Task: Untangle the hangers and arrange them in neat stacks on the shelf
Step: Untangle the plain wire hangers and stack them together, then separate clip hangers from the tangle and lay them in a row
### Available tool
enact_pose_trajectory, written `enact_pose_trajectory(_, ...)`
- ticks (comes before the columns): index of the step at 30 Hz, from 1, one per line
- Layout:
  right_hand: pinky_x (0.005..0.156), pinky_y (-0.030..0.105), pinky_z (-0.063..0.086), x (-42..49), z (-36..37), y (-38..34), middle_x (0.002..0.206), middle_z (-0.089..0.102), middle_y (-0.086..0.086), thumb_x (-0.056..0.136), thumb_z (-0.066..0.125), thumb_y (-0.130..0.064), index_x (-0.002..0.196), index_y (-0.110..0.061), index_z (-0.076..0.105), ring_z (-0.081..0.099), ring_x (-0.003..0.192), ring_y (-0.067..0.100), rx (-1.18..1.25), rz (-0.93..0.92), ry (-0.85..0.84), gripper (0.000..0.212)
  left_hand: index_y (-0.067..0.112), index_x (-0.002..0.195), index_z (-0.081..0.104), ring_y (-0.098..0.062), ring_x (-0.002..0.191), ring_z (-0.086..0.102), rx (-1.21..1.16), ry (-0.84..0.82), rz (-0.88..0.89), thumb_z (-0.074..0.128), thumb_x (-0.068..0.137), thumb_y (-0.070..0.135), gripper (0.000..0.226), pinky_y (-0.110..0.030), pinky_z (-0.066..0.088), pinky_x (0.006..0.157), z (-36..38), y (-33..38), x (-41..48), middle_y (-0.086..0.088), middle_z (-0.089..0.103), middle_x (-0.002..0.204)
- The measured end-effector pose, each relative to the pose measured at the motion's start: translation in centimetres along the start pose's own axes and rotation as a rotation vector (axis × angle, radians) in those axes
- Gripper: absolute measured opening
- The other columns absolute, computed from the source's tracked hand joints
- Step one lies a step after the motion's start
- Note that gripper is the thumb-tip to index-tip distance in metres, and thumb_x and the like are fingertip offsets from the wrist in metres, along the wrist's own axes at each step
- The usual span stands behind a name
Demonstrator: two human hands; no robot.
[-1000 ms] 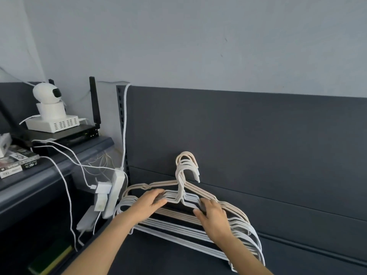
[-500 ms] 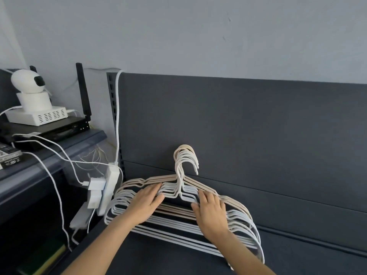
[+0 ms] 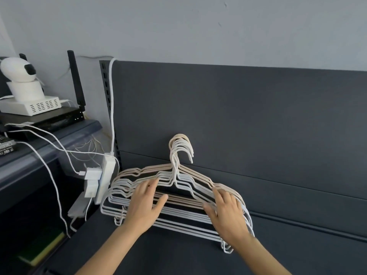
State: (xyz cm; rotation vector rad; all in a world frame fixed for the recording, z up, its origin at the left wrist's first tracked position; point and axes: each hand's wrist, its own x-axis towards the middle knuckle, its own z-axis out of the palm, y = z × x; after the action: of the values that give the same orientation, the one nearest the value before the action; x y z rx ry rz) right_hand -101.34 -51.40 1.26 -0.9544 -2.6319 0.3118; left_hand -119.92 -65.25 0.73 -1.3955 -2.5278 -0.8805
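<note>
Left hand (image 3: 145,207) and right hand (image 3: 230,217) flat, fingers spread, gripping nothing, resting on hanger stack (image 3: 174,175); long axis left-to-right along shelf (image 3: 178,257), hooks away.

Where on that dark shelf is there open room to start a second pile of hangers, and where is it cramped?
Bare shelf lies right of the hanger stack, up to the back panel, and in a strip in front of the stack. The left end is crowded: the power strip and its cables hang right beside the stack.
</note>
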Motion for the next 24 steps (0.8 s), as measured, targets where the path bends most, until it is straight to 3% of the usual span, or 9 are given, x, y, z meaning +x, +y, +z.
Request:
enact_pose_trajectory(2, 0.104, 0.038, 0.035, -1.8, -0.8, 0.9, 0.130, 0.050, 0.002, 0.073, 0.010, -0.063, 0.136, -0.016, 0.039, 0.047, 0.121, 0.025, -0.011, 0.025, 0.006, 0.083, 0.017, 0.141, 0.032, -0.015, 0.136, 0.028, -0.015, -0.027, 0.036, 0.008, 0.072, 0.078, 0.095, -0.029, 0.023, 0.111, 0.8, 2.4, -1.9, 0.001, 0.035, 0.144)
enact_pose_trajectory(4, 0.088, 0.038, 0.050, -3.8, -1.6, 2.6, 0.111, 0.062, 0.000, 0.078, 0.027, -0.055, 0.123, -0.015, 0.053, 0.062, 0.101, 0.023, -0.081, 0.052, 0.029, 0.065, 0.018, 0.141, 0.031, -0.012, 0.134, 0.028, -0.033, -0.098, 0.090, -0.007, 0.065, 0.084, 0.108, -0.023, 0.020, 0.109, 1.9, 5.1, -3.5, 0.004, 0.035, 0.143)
enact_pose_trajectory(6, 0.081, 0.035, 0.053, -5.8, -2.4, 4.4, 0.105, 0.064, -0.003, 0.078, 0.033, -0.052, 0.117, -0.017, 0.056, 0.064, 0.093, 0.020, -0.091, 0.076, 0.056, 0.057, 0.020, 0.140, 0.033, -0.009, 0.132, 0.030, -0.042, -0.157, 0.145, -0.001, 0.066, 0.083, 0.103, -0.020, 0.019, 0.107, 3.1, 7.9, -4.6, 0.006, 0.037, 0.141)
enact_pose_trajectory(8, 0.082, 0.036, 0.052, -8.1, -3.3, 6.7, 0.105, 0.064, -0.002, 0.078, 0.037, -0.051, 0.116, -0.016, 0.057, 0.064, 0.094, 0.020, -0.101, 0.103, 0.067, 0.055, 0.018, 0.137, 0.038, -0.011, 0.130, 0.035, -0.052, -0.187, 0.196, 0.012, 0.073, 0.069, 0.086, -0.022, 0.024, 0.107, 4.5, 10.5, -5.3, 0.005, 0.042, 0.137)
enact_pose_trajectory(10, 0.088, 0.038, 0.050, -10.6, -4.4, 9.3, 0.110, 0.063, 0.000, 0.079, 0.042, -0.049, 0.119, -0.013, 0.057, 0.063, 0.099, 0.023, -0.126, 0.136, 0.059, 0.056, 0.016, 0.134, 0.043, -0.015, 0.126, 0.040, -0.030, -0.235, 0.221, 0.012, 0.072, 0.062, 0.083, -0.027, 0.029, 0.107, 5.9, 13.3, -6.0, 0.003, 0.047, 0.133)
enact_pose_trajectory(13, 0.108, 0.035, 0.029, -15.0, -6.7, 13.4, 0.134, 0.046, 0.001, 0.089, 0.035, -0.045, 0.138, -0.014, 0.036, 0.044, 0.124, 0.023, -0.099, 0.207, -0.007, 0.058, 0.017, 0.131, 0.046, -0.018, 0.124, 0.042, -0.018, -0.336, 0.257, 0.014, 0.073, 0.063, 0.081, -0.027, 0.031, 0.105, 7.8, 18.5, -7.6, 0.003, 0.051, 0.130)
enact_pose_trajectory(15, 0.112, 0.031, 0.020, -18.2, -8.2, 16.5, 0.141, 0.036, -0.001, 0.095, 0.033, -0.043, 0.143, -0.017, 0.025, 0.034, 0.131, 0.019, -0.096, 0.254, -0.017, 0.055, 0.019, 0.134, 0.042, -0.016, 0.126, 0.039, -0.030, -0.422, 0.280, 0.029, 0.088, 0.055, 0.060, -0.026, 0.029, 0.106, 9.4, 22.4, -9.1, 0.004, 0.049, 0.132)
enact_pose_trajectory(18, 0.110, 0.029, 0.022, -23.1, -10.9, 20.8, 0.140, 0.037, -0.003, 0.095, 0.034, -0.041, 0.141, -0.020, 0.026, 0.035, 0.130, 0.017, -0.096, 0.336, -0.014, 0.051, 0.020, 0.129, 0.045, -0.013, 0.124, 0.040, -0.048, -0.478, 0.326, 0.041, 0.094, 0.041, 0.041, -0.026, 0.031, 0.104, 11.6, 28.7, -11.8, 0.005, 0.050, 0.131)
enact_pose_trajectory(24, 0.105, 0.031, 0.028, -32.8, -16.0, 29.5, 0.135, 0.043, -0.001, 0.094, 0.039, -0.041, 0.137, -0.021, 0.032, 0.038, 0.127, 0.019, -0.096, 0.501, 0.004, 0.047, 0.018, 0.122, 0.047, -0.013, 0.121, 0.043, -0.121, -0.543, 0.413, 0.043, 0.094, 0.037, 0.035, -0.027, 0.037, 0.099, 15.0, 40.9, -17.2, 0.004, 0.053, 0.125)
